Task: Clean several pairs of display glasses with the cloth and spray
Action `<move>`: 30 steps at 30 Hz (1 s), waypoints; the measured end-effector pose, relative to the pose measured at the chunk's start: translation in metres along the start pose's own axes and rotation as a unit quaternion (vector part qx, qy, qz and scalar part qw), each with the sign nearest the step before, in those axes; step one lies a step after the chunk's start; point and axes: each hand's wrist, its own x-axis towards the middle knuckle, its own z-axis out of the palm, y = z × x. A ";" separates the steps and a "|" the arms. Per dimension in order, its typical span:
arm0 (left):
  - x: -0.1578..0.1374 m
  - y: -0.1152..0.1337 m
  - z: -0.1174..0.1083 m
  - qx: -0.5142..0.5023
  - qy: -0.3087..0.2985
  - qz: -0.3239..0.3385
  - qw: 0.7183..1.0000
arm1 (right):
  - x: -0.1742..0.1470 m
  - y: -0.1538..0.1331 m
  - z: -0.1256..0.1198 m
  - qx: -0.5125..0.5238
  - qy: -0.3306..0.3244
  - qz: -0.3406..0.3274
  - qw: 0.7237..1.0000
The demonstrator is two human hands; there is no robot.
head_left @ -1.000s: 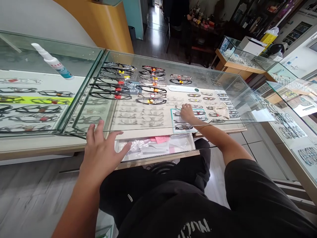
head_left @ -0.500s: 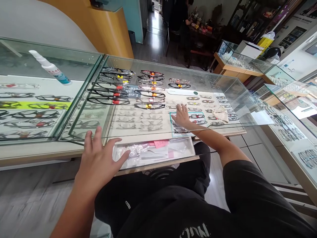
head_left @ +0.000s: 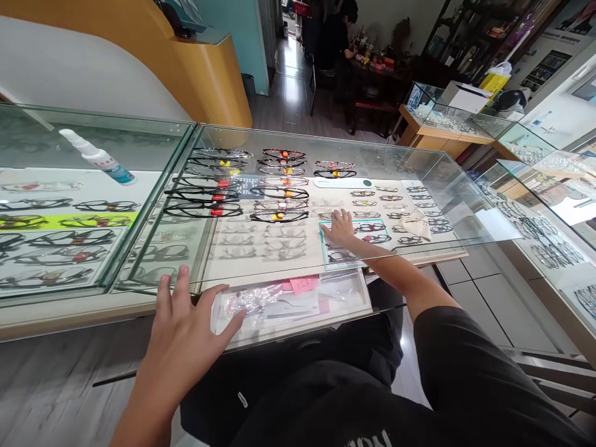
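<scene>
My left hand (head_left: 189,329) is open, fingers spread, at the front edge of the glass display case, beside an open drawer (head_left: 298,304). My right arm reaches across the case front; my right hand (head_left: 339,230) appears to be beneath the glass top. Its thumb stands apart from the fingers, over the corner of a teal-bordered sheet (head_left: 329,264) bearing several eyeglasses (head_left: 375,238). I see nothing held in it. Left of it, on the glass top, several eyeglass frames (head_left: 279,216) lie in columns, their shadows falling on the pale shelf below.
A white spray bottle (head_left: 105,162) lies on the left glass top. Plastic bags (head_left: 246,304) and a pink slip (head_left: 303,284) are in the drawer. A cloth pouch (head_left: 416,225) lies at the right inside the case. Another person (head_left: 333,43) sits at a far table.
The view has tilted upward, so the case sits lower in the picture and more of the far person shows. Both hands hold nearly the same pose over the case.
</scene>
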 end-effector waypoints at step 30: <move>-0.002 0.002 0.004 0.005 0.008 0.037 0.999 | -0.043 -0.125 -0.033 0.063 -0.033 -0.045 0.996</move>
